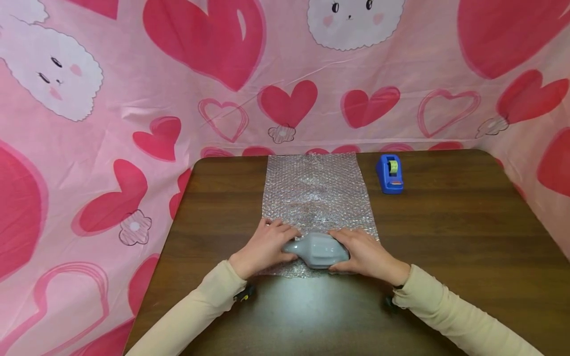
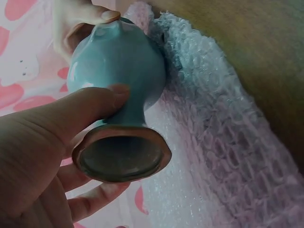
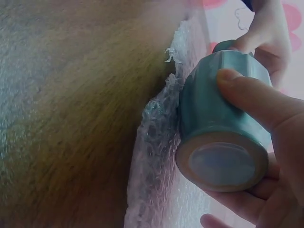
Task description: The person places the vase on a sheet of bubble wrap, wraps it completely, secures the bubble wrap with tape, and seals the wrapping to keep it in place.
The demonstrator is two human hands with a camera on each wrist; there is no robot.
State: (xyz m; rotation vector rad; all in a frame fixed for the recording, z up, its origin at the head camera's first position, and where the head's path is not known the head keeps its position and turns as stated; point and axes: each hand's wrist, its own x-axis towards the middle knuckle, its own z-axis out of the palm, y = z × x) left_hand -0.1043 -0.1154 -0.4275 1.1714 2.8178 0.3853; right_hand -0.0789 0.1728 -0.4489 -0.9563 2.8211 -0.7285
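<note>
The unwrapped vase (image 1: 318, 250) lies at six o'clock on spread bubble wrap (image 1: 313, 193). The left hand's (image 1: 267, 244) fingers grip its neck, at nine o'clock, the right hand's (image 1: 367, 254) its base, at three; the one-o'clock tape dispenser (image 1: 390, 178) stands untouched.

A left hand (image 2: 35, 142) grips a blue-green vase (image 2: 114, 66) by the neck, its brown-rimmed mouth (image 2: 122, 154) facing the camera, as the right hand (image 2: 78, 21) holds the far end beside bubble wrap (image 2: 213, 104).
</note>
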